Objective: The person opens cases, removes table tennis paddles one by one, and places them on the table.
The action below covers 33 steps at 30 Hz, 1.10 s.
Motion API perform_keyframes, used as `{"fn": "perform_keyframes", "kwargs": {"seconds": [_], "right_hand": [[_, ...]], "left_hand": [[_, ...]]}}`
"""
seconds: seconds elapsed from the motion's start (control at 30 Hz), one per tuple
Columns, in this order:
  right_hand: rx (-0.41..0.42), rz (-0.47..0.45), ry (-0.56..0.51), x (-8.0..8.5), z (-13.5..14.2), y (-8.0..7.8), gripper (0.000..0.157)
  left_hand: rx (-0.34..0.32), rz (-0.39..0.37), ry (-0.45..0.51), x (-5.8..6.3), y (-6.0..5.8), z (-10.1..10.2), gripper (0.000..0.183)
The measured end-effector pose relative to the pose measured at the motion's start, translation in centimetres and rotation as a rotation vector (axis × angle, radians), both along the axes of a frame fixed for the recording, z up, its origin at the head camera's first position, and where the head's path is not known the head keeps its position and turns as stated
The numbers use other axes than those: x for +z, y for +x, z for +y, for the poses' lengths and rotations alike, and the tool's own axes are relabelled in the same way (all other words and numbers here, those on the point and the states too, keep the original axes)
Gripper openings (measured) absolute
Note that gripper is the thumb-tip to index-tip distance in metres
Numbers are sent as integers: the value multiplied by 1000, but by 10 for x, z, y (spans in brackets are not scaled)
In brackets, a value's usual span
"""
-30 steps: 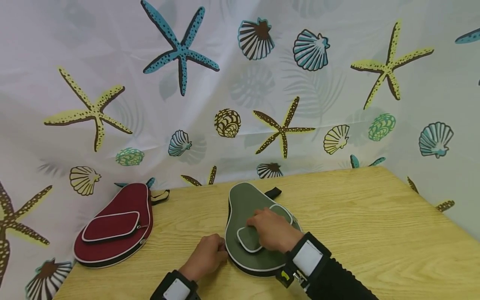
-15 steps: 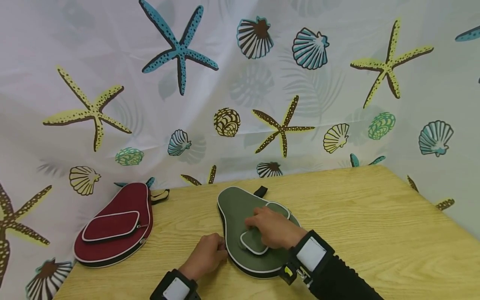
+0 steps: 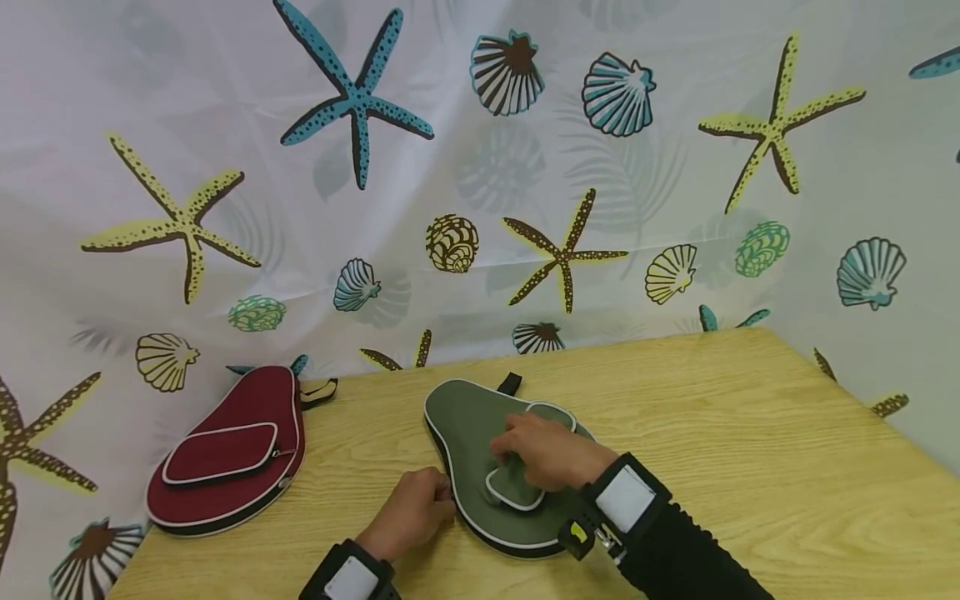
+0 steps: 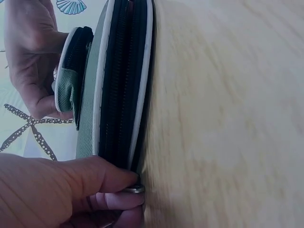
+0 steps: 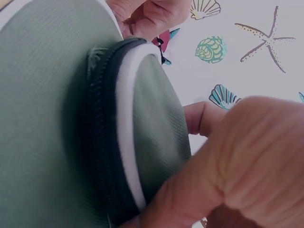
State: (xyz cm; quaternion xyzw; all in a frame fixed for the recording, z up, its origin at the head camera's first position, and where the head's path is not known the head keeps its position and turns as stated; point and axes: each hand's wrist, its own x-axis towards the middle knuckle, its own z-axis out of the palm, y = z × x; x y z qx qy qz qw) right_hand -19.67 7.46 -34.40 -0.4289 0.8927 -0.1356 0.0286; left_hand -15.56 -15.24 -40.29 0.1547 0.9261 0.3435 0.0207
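Observation:
A green table tennis bat case point(image 3: 468, 433) with white piping lies on the table, its narrow end toward the back left. At its left edge my left hand point(image 3: 414, 510) pinches the metal zipper pull point(image 4: 135, 189) between thumb and fingers. In the left wrist view, the black zipper point(image 4: 122, 85) runs along the case's side, with a dark slit between its rows of teeth. My right hand point(image 3: 551, 454) grips the case's small front pocket point(image 5: 159, 123), thumb on one side and fingers on the other. The pocket bulges up from the case; part of it is hidden under the hand.
A red bat case point(image 3: 232, 454) of the same shape lies at the left, against the patterned curtain point(image 3: 450, 125). Its black strap point(image 3: 320, 394) reaches right. The wooden table point(image 3: 712, 433) extends to the right, with the curtain along its back and right side.
The green case has turned counterclockwise, its narrow end and strap swinging left. My right hand has shifted slightly right with the pocket; my left hand has stayed at the case's edge.

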Motion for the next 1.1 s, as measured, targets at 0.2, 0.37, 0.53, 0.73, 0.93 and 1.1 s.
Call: {"fn": "perform_keyframes", "kwargs": {"seconds": [0.2, 0.37, 0.53, 0.73, 0.93, 1.1], "right_hand": [[-86, -45, -12, 4, 1, 14, 45], [-296, -125, -64, 8, -9, 38, 31], [-342, -140, -89, 0, -18, 46, 40], [-286, -92, -122, -11, -10, 34, 39], [-140, -87, -113, -11, 10, 19, 32], [-110, -76, -98, -12, 16, 13, 32]], "left_hand": [[-3, 24, -17, 1, 0, 0, 38], [-16, 19, -22, 3, 1, 2, 35], [-11, -9, -38, 4, 0, 2, 30], [-59, 27, -33, 1, 0, 6, 35], [-117, 53, -23, -3, 5, 17, 33], [-92, -54, 15, 9, 8, 21, 34]]}}
